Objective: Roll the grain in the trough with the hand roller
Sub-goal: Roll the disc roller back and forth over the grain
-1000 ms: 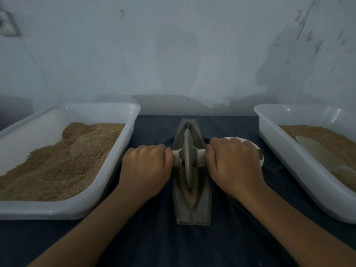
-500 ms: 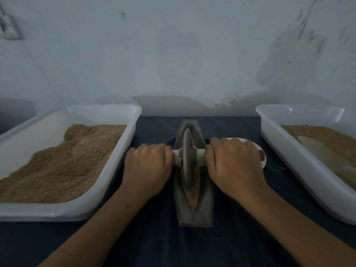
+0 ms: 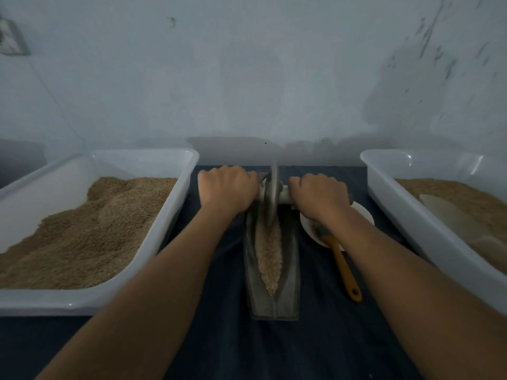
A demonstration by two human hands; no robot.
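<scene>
A narrow grey metal trough [image 3: 290, 272] lies lengthwise on the dark cloth in front of me. Pale brown grain [image 3: 269, 253] fills its groove from the middle to the near end. The hand roller [image 3: 272, 196], a thin metal disc on a light cross handle, stands upright at the trough's far end. My left hand [image 3: 226, 187] grips the handle left of the disc. My right hand [image 3: 318, 194] grips the handle on the right side. Both arms are stretched forward.
A white tub [image 3: 153, 242] of brown grain sits at the left. Another white tub [image 3: 406, 215] with grain and a pale scoop [image 3: 450, 215] stands at the right. A small white dish [image 3: 365, 212] and a yellow-handled brush [image 3: 343, 267] lie right of the trough. The wall is close behind.
Both hands have pushed the roller from the trough's middle to its far end. The grain in the near half, the dish and the brush are now uncovered.
</scene>
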